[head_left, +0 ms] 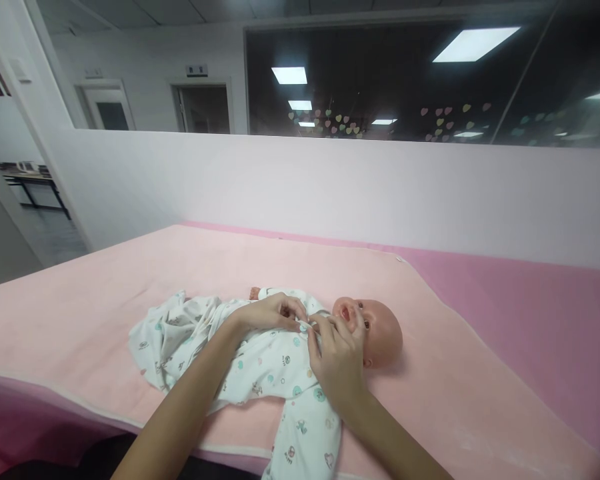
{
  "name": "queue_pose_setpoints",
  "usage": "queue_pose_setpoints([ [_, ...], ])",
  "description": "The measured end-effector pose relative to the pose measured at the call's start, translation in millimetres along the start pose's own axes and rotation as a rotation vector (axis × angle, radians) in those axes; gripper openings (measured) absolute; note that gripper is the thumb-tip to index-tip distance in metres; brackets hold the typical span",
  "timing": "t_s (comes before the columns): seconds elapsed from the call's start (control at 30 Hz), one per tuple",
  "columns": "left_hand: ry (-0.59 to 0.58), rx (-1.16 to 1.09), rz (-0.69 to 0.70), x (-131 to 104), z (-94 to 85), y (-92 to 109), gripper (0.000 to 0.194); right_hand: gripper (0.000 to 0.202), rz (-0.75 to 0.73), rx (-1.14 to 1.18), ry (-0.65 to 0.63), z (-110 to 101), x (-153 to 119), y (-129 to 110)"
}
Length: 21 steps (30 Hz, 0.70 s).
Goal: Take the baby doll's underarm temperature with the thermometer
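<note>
A baby doll lies on its back on a pink mat, its head to the right. It wears a white printed baby romper, with one sleeve stretched toward me and a small doll hand showing at the far cuff. At the chest, just below the neck, my left hand pinches the front edge of the romper. My right hand pinches the same edge from the head side, its fingers partly covering the doll's face. The two hands almost meet; a small round pale fastener seems to show between the fingertips.
The pale pink mat spreads over a darker pink surface, its near edge close to my body. Behind it stands a white low wall with dark glass above. A table stands far off at the left.
</note>
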<state>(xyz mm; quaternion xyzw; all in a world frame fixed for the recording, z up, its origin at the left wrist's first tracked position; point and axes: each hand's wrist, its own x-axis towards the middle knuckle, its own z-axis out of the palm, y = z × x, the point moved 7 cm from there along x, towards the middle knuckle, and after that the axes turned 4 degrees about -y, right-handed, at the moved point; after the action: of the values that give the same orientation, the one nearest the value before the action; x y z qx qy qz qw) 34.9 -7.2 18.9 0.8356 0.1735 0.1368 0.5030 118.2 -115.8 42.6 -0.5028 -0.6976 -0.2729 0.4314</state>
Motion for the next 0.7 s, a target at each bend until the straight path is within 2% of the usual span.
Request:
queue_pose_setpoints([
  [0.3, -0.032, -0.066, -0.009, -1.3, 3.7, 7.1, 0.016, 0.012, -0.041, -0.056, -0.036, 2.2, -1.3, -1.7],
  [0.7, 0.044, -0.261, -0.062, 0.5, 2.5, 0.8, 0.014, 0.009, -0.045, -0.019, -0.05, 0.9, -0.3, -6.2],
])
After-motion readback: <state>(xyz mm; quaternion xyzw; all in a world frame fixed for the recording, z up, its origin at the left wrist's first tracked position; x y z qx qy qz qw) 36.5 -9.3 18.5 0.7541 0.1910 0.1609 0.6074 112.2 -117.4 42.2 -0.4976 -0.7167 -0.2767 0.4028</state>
